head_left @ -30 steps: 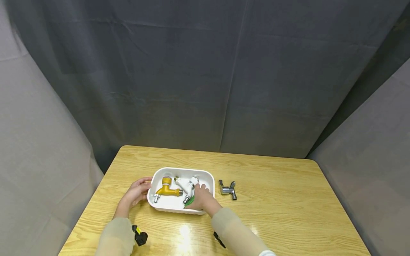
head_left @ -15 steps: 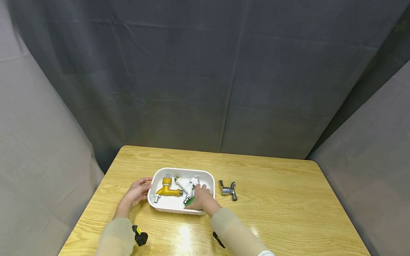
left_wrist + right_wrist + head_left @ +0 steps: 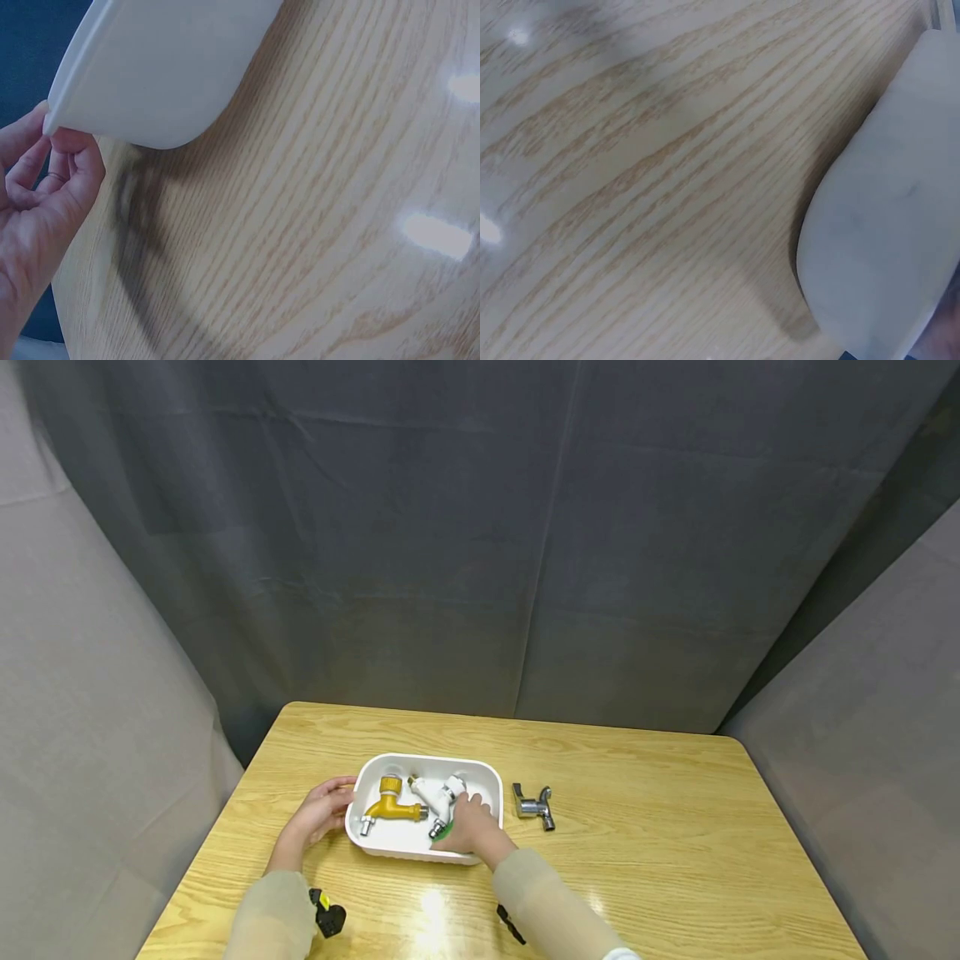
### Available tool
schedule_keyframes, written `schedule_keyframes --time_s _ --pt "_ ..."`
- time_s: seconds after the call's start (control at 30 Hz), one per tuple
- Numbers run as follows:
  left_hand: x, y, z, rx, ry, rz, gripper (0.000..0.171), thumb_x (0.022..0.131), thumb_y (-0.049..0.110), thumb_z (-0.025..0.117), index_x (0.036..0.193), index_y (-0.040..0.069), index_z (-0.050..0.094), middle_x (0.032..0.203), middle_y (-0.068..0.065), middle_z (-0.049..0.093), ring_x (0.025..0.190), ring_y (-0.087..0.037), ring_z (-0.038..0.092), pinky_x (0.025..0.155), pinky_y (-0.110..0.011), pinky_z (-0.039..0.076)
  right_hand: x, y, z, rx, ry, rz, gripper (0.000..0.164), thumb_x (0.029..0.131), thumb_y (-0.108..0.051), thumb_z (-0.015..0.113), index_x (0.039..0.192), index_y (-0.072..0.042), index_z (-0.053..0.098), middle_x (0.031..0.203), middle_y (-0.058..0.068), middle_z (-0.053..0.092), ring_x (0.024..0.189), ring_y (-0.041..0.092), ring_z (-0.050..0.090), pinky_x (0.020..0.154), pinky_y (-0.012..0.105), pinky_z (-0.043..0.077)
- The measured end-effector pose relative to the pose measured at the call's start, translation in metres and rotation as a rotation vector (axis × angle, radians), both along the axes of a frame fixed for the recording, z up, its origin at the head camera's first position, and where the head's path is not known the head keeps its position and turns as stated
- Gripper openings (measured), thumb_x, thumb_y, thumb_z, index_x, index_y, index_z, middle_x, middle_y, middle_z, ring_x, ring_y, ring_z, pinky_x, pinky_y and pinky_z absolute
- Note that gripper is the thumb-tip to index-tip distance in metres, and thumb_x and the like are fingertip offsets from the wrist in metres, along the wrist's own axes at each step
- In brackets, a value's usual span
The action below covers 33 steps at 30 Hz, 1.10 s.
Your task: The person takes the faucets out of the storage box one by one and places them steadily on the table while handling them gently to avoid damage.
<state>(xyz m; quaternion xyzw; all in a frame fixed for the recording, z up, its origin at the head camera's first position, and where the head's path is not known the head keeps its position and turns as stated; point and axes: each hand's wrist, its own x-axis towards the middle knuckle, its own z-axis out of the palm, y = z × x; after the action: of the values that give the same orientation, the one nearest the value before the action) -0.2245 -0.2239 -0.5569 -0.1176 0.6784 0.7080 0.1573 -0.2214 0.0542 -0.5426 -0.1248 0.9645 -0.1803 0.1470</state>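
Note:
A white plastic basin (image 3: 397,853) stands on the table, its outer wall (image 3: 172,67) filling the upper left of the left wrist view. My left hand (image 3: 318,810) pinches the basin's rim at its left end between thumb and fingers. Inside the basin lie a yellow tap (image 3: 396,810) and a white tap (image 3: 433,793) with metal ends. Reaching into its right side, my right hand (image 3: 474,825) grips a green object (image 3: 444,833), mostly hidden under the palm. In the right wrist view only a dark, blurred bit of that hand (image 3: 943,326) shows behind the basin wall.
A chrome tap (image 3: 534,807) lies on the wooden table (image 3: 660,843) just right of the basin. Dark cloth (image 3: 420,568) hangs behind the table's far edge, with grey cloth at both sides. Black wrist devices (image 3: 328,917) sit by the sleeves.

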Motion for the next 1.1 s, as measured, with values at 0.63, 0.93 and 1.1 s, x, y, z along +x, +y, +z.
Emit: schedule_keyframes --time_s 0.63,0.93,1.1 --pt "0.0 -0.001 -0.002 -0.002 0.003 0.009 0.046 0.093 0.007 0.048 0.135 -0.002 0.035 0.102 -0.011 0.049 0.091 -0.019 0.056 0.074 -0.035 0.051 -0.011 0.006 0.032 0.023 0.039 0.076 0.116 0.055 -0.053 0.08 0.137 0.008 0.027 0.133 0.032 0.035 0.116 0.046 0.041 0.094 0.049 0.04" --pt "-0.001 -0.002 -0.003 -0.007 -0.001 0.006 0.045 0.093 0.007 0.047 0.135 -0.002 0.035 0.101 -0.011 0.049 0.092 -0.02 0.056 0.074 -0.035 0.051 -0.018 0.017 0.051 0.071 0.108 0.188 0.118 0.057 -0.059 0.077 0.141 0.002 0.022 0.136 0.027 0.033 0.121 0.041 0.038 0.096 0.045 0.039" --pt "-0.001 -0.001 -0.004 -0.013 0.002 0.007 0.044 0.092 0.007 0.047 0.135 -0.001 0.036 0.1 -0.01 0.049 0.091 -0.02 0.056 0.074 -0.035 0.051 -0.022 0.021 0.062 0.087 0.17 0.226 0.118 0.055 -0.06 0.077 0.141 0.0 0.023 0.127 0.022 0.04 0.108 0.036 0.048 0.087 0.042 0.046"
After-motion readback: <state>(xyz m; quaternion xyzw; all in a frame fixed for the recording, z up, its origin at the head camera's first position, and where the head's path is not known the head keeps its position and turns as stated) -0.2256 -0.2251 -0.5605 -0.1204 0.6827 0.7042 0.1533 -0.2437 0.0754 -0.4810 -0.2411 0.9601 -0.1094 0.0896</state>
